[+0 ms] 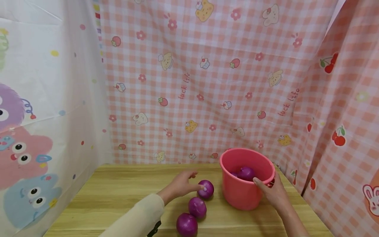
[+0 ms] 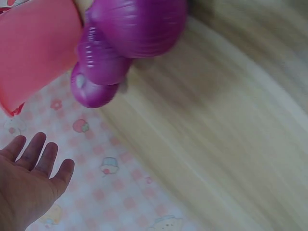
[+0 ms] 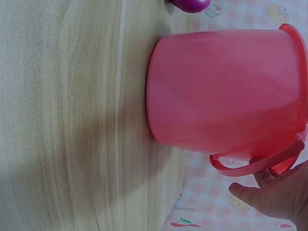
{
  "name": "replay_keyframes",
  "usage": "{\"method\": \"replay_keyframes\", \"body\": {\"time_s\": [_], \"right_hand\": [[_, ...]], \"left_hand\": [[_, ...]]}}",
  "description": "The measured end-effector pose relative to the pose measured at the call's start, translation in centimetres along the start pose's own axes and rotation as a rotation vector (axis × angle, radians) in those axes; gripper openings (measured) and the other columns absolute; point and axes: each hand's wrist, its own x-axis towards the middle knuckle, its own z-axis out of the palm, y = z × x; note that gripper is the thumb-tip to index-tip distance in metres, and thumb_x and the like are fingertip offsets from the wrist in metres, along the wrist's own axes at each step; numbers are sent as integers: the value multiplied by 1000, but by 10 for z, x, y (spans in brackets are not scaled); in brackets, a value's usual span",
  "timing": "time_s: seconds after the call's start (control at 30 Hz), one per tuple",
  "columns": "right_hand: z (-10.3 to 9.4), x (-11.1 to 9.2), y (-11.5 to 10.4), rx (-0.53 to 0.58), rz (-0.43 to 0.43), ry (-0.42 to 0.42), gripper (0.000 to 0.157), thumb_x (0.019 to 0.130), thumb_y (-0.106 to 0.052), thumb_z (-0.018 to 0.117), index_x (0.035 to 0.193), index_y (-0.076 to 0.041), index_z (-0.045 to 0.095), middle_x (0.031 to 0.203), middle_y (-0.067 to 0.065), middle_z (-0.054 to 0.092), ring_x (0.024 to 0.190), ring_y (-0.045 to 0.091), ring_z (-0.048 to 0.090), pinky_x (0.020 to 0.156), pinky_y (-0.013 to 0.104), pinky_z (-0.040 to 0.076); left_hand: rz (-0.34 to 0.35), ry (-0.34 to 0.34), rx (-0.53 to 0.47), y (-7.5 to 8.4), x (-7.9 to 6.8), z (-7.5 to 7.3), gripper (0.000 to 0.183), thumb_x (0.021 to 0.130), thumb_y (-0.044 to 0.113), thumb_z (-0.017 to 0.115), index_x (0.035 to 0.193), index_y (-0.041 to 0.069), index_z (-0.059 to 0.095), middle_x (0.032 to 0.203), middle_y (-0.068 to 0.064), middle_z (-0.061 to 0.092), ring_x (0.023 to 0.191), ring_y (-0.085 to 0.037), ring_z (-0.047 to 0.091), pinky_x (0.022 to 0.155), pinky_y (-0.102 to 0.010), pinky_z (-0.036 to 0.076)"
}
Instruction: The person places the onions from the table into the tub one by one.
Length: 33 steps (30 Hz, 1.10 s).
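While the pink plastic bucket (image 1: 240, 195) is gripped by the right hand (image 1: 274, 192), the farthest round purple onion (image 1: 208, 190) is flanked on its left by the nearer left hand (image 1: 181, 185), fingers loosely spread.

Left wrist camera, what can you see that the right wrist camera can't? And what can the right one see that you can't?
Only the left wrist view: the left grip, fingers spread, and three purple onions together.

Only the right wrist view: the right grip by the bucket's handle loop.

Both: the bucket, the wooden table, the checked cloth and at least one onion.
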Motion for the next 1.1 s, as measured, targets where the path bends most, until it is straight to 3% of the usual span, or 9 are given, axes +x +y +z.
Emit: {"method": "replay_keyframes", "body": {"time_s": [0.23,0.47,0.7,1.1], "right_hand": [[-1,0,1,-7,9,-3,106,94,-47,65,156,-1,-7,155,30,19,138,43,29,112,54,32],[0,-1,1,-3,-2,6,107,93,-49,66,157,-3,-7,155,30,20,138,43,30,111,55,33],[0,-1,0,2,-10,2,104,94,-46,65,157,-2,-6,155,30,19,138,43,29,112,54,32],[0,-1,-1,-5,-24,2,103,95,-43,65,156,0,-5,154,31,21,138,43,30,112,53,32]], "left_hand": [[0,-36,-21,-20,-26,-6,70,86,39,76,138,-2,52,128,-20,60,123,-39,53,100,-53,46],[-50,-96,-48,-38,-53,-10,70,86,40,75,138,-1,52,127,-18,61,122,-39,53,99,-57,44],[-64,-170,-52,-53,-76,-4,70,85,38,77,137,-3,53,123,-18,62,118,-39,54,98,-58,44],[-14,-204,-43,-63,-90,11,70,80,31,83,132,-8,55,118,-17,64,112,-36,58,97,-54,46]]}}
